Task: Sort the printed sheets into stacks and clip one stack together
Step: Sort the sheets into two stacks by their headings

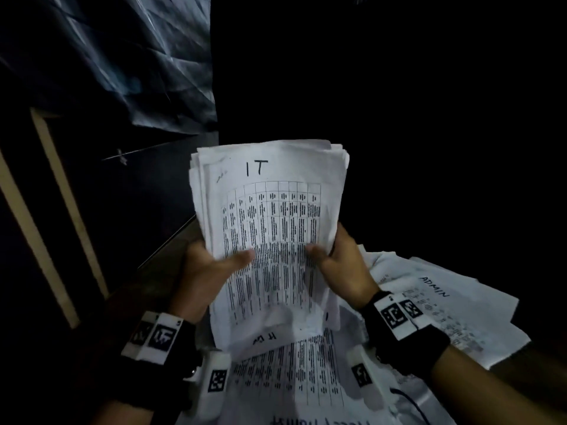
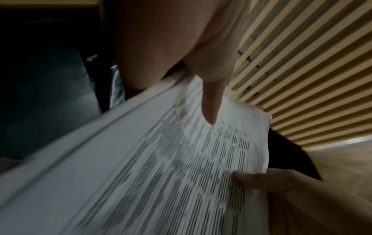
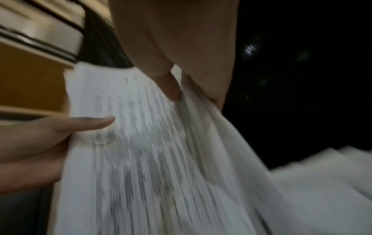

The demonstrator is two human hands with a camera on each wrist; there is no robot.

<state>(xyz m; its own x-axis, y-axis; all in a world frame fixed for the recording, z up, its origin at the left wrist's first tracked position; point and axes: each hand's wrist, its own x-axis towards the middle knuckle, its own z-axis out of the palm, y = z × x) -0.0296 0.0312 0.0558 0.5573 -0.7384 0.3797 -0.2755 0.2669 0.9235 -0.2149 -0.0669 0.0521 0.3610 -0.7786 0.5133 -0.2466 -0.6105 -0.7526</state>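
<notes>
Both hands hold up a stack of printed sheets [image 1: 270, 216], its top page marked "IT" above a table of rows. My left hand [image 1: 211, 265] grips the stack's left edge, thumb lying across the print. My right hand [image 1: 334, 256] grips the right edge, thumb on the front. In the left wrist view my left thumb [image 2: 211, 103] presses on the stack [image 2: 161, 167]; the right wrist view shows my right thumb [image 3: 171, 89] pinching the sheets [image 3: 151, 151]. Below the held stack lies another printed sheet [image 1: 291, 372]. To the right lies a loose pile topped "ADMIN" [image 1: 435, 305].
A dark wooden desk [image 1: 159, 265] runs under the papers, with a dark wall panel and pale wooden trim [image 1: 58, 191] to the left. A thin dark cable [image 1: 411, 400] lies on the sheets near my right forearm. The room to the right is black.
</notes>
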